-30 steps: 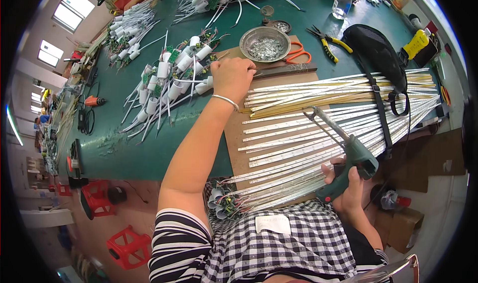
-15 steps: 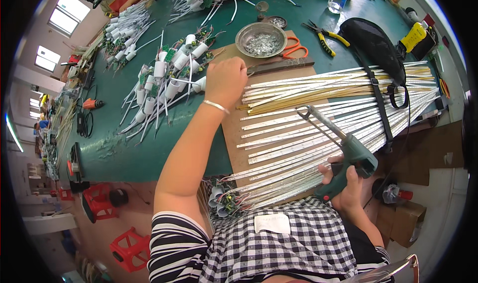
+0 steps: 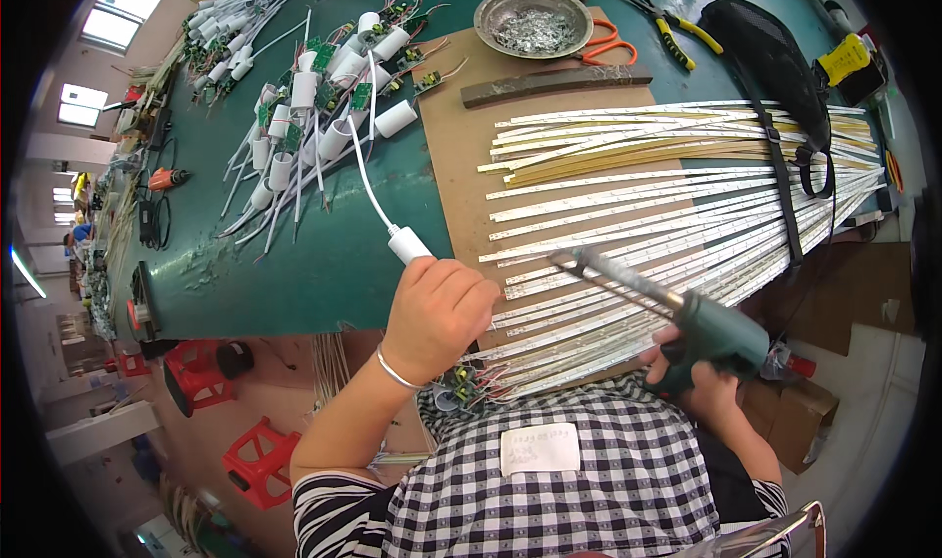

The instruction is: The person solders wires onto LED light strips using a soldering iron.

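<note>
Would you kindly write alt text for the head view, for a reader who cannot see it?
A person's left hand grips a white cylindrical part by its wire, while the right hand holds a green soldering gun over long LED strips fanned across a green table.

Strips [image 3: 667, 205] fan out on board [image 3: 461, 156] between left hand [image 3: 437, 313] and right hand [image 3: 702, 386]; capsule pile [image 3: 314, 116] beyond left hand, bowl [image 3: 533, 13] farther behind

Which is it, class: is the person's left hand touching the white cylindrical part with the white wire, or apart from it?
Touching. The head view shows the left hand closed around the lower end of the white cylindrical part, whose white wire runs up over the green table.
</note>
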`<state>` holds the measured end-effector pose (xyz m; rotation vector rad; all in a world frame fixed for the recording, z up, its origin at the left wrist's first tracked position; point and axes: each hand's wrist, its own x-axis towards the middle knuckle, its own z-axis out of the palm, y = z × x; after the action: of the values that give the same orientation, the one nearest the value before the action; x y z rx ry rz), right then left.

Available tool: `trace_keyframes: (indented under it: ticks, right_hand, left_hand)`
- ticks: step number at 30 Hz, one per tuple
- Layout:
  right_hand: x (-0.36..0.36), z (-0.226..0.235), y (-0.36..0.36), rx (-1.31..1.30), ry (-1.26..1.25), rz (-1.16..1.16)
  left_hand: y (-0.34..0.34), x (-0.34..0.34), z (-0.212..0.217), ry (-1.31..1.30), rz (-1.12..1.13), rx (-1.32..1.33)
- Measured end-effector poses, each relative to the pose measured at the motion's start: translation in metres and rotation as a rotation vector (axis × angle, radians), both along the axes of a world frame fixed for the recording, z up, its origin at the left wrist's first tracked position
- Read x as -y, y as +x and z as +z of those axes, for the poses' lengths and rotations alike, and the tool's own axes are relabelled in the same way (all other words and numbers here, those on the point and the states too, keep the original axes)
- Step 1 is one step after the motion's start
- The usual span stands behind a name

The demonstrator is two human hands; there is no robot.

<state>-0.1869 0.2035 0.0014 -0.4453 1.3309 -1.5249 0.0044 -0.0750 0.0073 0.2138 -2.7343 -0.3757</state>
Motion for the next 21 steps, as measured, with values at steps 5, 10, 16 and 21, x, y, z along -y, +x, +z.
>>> trace_keyframes:
  ticks: [5,10,16,21]
  right_hand:
    - [-0.004,0.005,-0.003,-0.289,0.024,0.24]
    - [-0.006,0.006,0.001,-0.263,0.091,0.264]
    - [0.004,0.014,0.001,-0.389,0.119,0.277]
    - [0.002,0.01,0.001,-0.597,0.082,0.295]
  left_hand:
    - [0.002,-0.005,-0.004,0.013,-0.009,-0.056]
    - [0.005,-0.006,-0.005,-0.058,-0.031,-0.055]
    - [0.004,-0.011,-0.008,-0.001,0.009,-0.067]
    - [0.003,-0.012,-0.007,0.094,0.075,-0.058]
